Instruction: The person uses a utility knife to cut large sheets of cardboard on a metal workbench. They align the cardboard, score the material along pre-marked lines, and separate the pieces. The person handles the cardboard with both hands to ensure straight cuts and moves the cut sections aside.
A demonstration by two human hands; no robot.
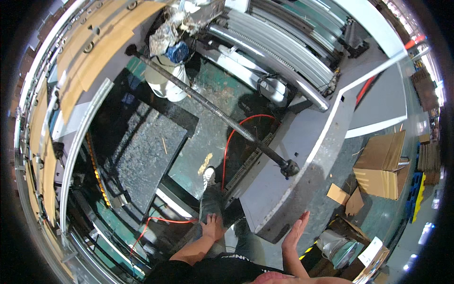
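Grey beam (289, 207): lay near right, beside the right hand (295, 233).
Left hand (213, 227): rested on trouser leg (211, 204).
Right hand: empty, apart from left.
Footing: judged mid-stride; next move called for sure placement.

Edges bowed, corners black; hard shadows, glare.

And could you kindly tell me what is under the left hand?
The left hand appears to rest on a trouser leg, whose dark grey cloth shows just beyond it. The patch directly beneath is covered, so anything there cannot be seen.
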